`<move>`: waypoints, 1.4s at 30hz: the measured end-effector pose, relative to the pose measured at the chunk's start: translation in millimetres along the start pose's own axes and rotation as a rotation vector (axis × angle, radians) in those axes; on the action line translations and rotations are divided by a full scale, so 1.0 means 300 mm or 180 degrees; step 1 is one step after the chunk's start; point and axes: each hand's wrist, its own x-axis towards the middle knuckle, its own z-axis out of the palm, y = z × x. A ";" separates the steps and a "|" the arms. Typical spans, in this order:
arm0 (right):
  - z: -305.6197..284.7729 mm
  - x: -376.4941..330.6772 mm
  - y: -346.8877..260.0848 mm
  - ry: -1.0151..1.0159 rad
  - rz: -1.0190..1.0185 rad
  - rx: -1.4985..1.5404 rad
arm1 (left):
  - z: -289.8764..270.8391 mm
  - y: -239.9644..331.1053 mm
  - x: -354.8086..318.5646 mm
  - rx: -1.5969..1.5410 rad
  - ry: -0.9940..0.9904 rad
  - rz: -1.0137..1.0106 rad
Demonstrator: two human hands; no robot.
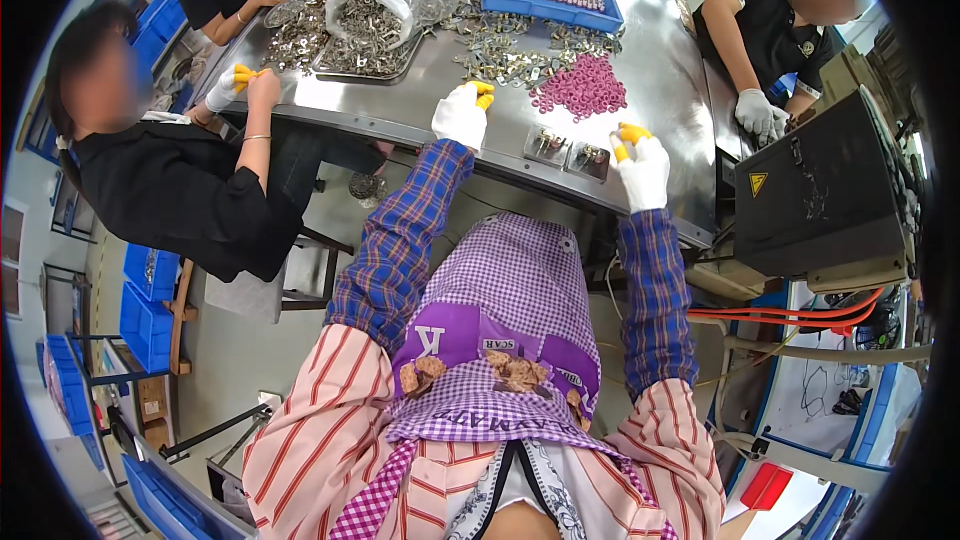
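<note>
My left hand (pixel 461 118), in a white glove with yellow fingertips, is over the front of the metal table with its fingers curled and pressed together. My right hand (pixel 643 170), gloved the same way, is at the table's front edge, thumb and fingers drawn together. Whatever either hand pinches is too small to make out. Between and beyond them lies a heap of small pink rings (pixel 580 88). Loose metal parts (pixel 500 62) are scattered to its left, nearer my left hand. Two small shiny metal holders (pixel 547 144) stand close to my right hand.
A blue tray (pixel 612 22) at the back holds rows of pink and silver pieces. A plastic bag of metal parts (pixel 368 25) sits on a metal tray (pixel 385 72). Co-workers sit left and at the back; another is beside a dark machine box (pixel 815 190) on the right.
</note>
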 end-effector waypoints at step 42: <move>-0.032 -0.021 -0.049 -0.0939 0.0741 0.1088 | 0.203 0.373 -0.162 0.1477 -0.0406 0.1608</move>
